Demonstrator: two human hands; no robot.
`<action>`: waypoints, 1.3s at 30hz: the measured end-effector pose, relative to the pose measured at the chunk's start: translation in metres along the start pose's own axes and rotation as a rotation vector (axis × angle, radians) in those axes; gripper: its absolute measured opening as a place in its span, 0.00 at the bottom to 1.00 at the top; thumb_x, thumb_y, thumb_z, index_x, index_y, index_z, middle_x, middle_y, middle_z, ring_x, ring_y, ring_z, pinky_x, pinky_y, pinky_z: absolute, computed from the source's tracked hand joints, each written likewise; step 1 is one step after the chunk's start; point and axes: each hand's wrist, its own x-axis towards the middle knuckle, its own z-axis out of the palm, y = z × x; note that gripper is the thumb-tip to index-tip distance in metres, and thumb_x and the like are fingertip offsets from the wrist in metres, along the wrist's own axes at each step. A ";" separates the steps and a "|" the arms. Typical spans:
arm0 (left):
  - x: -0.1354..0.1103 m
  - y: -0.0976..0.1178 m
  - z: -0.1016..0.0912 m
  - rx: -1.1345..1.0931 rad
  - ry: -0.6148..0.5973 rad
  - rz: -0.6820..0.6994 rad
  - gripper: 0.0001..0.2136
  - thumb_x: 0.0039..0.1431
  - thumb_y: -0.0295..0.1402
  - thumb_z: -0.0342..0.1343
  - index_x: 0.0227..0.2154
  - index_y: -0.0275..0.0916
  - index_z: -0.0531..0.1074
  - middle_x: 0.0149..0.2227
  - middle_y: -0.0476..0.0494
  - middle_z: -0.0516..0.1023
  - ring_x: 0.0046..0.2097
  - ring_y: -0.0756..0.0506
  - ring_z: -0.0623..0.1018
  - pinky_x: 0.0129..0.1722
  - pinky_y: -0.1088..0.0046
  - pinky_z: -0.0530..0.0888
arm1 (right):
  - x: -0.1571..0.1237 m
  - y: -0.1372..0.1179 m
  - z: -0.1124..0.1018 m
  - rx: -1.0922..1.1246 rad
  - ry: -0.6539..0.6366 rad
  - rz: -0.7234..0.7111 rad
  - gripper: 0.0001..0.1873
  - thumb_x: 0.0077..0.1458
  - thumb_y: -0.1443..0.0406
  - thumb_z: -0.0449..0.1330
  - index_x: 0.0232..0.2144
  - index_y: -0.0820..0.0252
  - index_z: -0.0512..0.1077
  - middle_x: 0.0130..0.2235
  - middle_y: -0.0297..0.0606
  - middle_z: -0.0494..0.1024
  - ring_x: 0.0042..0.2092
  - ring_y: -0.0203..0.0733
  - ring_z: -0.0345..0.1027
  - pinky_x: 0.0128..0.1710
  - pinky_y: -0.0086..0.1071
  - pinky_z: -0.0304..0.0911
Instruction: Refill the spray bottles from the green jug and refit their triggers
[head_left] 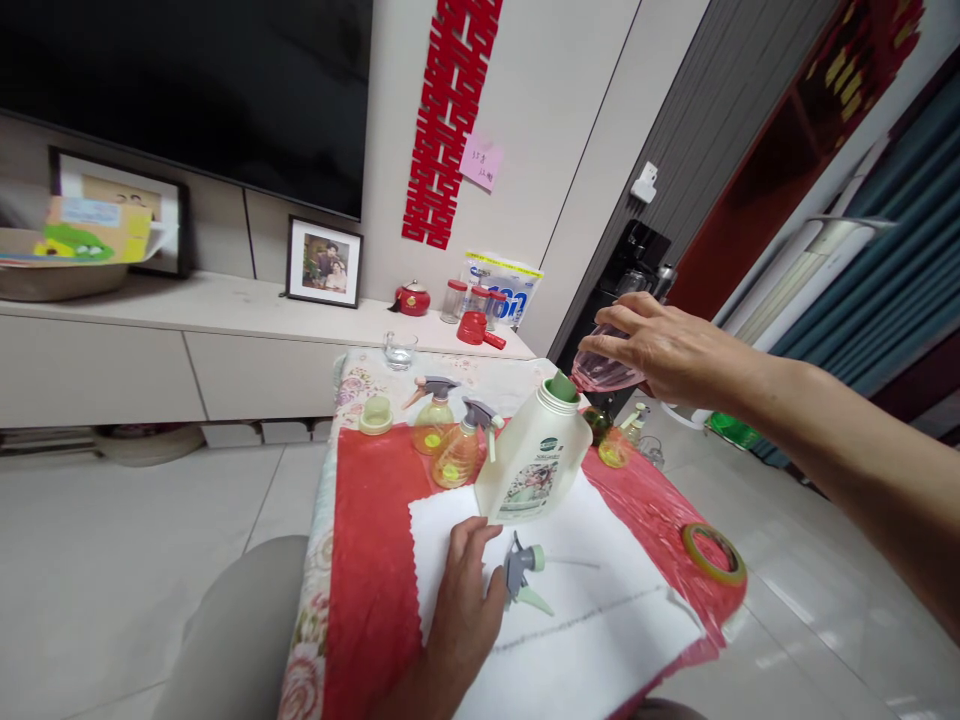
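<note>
My right hand point(645, 345) is closed around a pink see-through bottle point(606, 368), tipped on its side with its neck at the mouth of a large pale detergent jug point(536, 455). A green spout piece point(562, 387) shows in the jug's mouth. The jug stands upright on a white cloth point(585, 640). My left hand point(471, 590) lies on the cloth below the jug, fingers apart, holding nothing. Close by its thumb lies a grey and green spray head point(520, 570) with a thin tube. I cannot make out any liquid flowing.
Left of the jug stand two spray bottles point(456, 458) and a pale green cap point(376, 414). A glass cup point(400, 348) is at the table's back. On the right are another small bottle point(619, 442) and a tape roll point(714, 554). A red cover point(375, 560) lies underneath.
</note>
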 end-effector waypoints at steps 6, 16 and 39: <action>0.000 0.002 0.000 -0.004 0.019 0.000 0.20 0.53 0.25 0.49 0.48 0.44 0.72 0.57 0.39 0.68 0.58 0.38 0.72 0.57 0.51 0.73 | 0.001 -0.001 -0.001 0.005 -0.007 -0.004 0.31 0.52 0.74 0.57 0.58 0.50 0.67 0.56 0.45 0.68 0.56 0.55 0.58 0.41 0.37 0.63; 0.002 -0.007 -0.004 -0.016 -0.019 0.000 0.21 0.54 0.24 0.51 0.50 0.45 0.71 0.57 0.39 0.68 0.59 0.37 0.73 0.54 0.52 0.76 | -0.045 -0.012 0.038 0.498 0.042 0.375 0.37 0.46 0.65 0.65 0.60 0.46 0.66 0.56 0.43 0.70 0.52 0.55 0.64 0.46 0.48 0.66; -0.010 0.066 -0.065 -0.346 -0.056 -0.410 0.39 0.41 0.40 0.69 0.58 0.42 0.63 0.50 0.38 0.76 0.48 0.38 0.78 0.43 0.63 0.78 | -0.073 -0.263 0.112 1.268 -0.027 0.496 0.24 0.56 0.74 0.51 0.53 0.57 0.72 0.53 0.46 0.75 0.54 0.50 0.65 0.54 0.47 0.65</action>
